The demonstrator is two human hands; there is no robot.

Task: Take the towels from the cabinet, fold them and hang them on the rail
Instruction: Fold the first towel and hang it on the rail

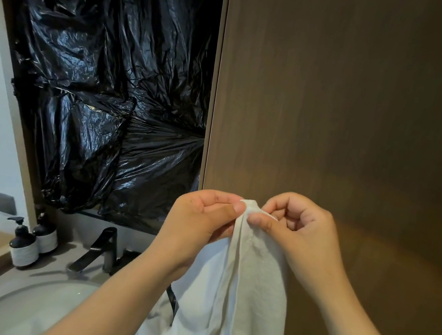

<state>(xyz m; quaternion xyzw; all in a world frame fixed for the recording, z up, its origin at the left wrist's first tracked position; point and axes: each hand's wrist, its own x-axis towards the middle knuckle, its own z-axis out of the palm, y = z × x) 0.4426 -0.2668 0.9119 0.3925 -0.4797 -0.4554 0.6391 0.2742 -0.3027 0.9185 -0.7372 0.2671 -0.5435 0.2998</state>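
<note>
the left hand (204, 219) and the right hand (297, 228) are both up in the air, close together. each one pinches the top of the white towel (252, 278) between thumb and bent fingers. the top bits of the towel are bunched where the two hands meet, and the rest hangs straight down, past the bottom of the picture. it hangs in front of the brown cabinet door (341, 111), just to the right of the sink (25, 305). no rail can be seen.

what could go wrong: the pinch is small, so one corner could slip out and the fold would open up. if the edges are not lined up, the fold may come out crooked. the low end of the towel is near the sink and the black tap (101, 247), so it could swing in and get wet.

two pump bottles (23, 245) stand at the back left edge of the counter. no words can be read on them. the black plastic sheet (108, 89) has no writing either.
</note>
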